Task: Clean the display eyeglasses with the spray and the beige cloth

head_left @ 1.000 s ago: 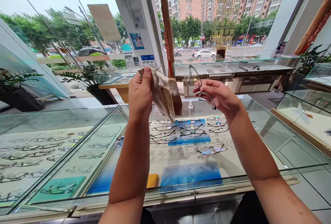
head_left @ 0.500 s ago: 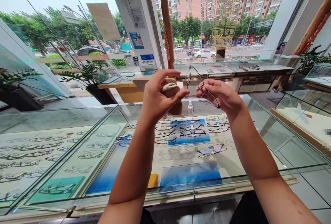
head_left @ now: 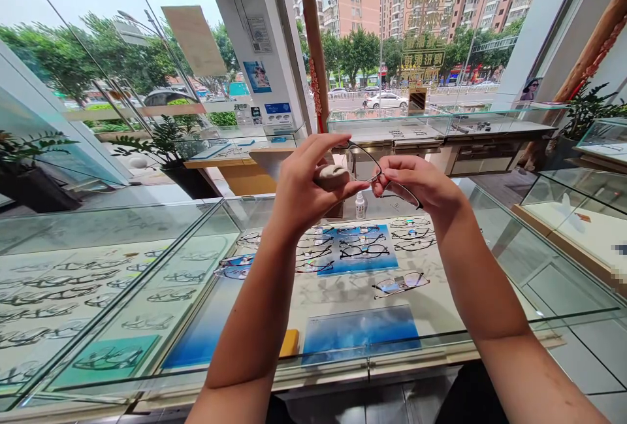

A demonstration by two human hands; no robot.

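Observation:
I hold both hands up above a glass display counter [head_left: 490, 241]. My right hand [head_left: 416, 182] pinches a pair of thin dark-framed glasses [head_left: 372, 166] by the frame. My left hand [head_left: 304, 182] is closed with a bunched beige cloth [head_left: 332, 176] in its palm, and its thumb and forefinger reach to the near lens of the glasses. Under the glass lie several pairs of glasses [head_left: 362, 251] on blue and white mats.
A small white bottle [head_left: 360, 205] stands on the counter behind my hands. A brown wooden post [head_left: 316, 65] rises beyond it. More glass cases [head_left: 441, 123] stand at the back and right, with potted plants [head_left: 166, 143] at left and the street behind the windows.
The cloth hung loose from my raised left hand; it is now bunched in the palm. My left hand has moved right to the glasses, which tilted lower in my right hand.

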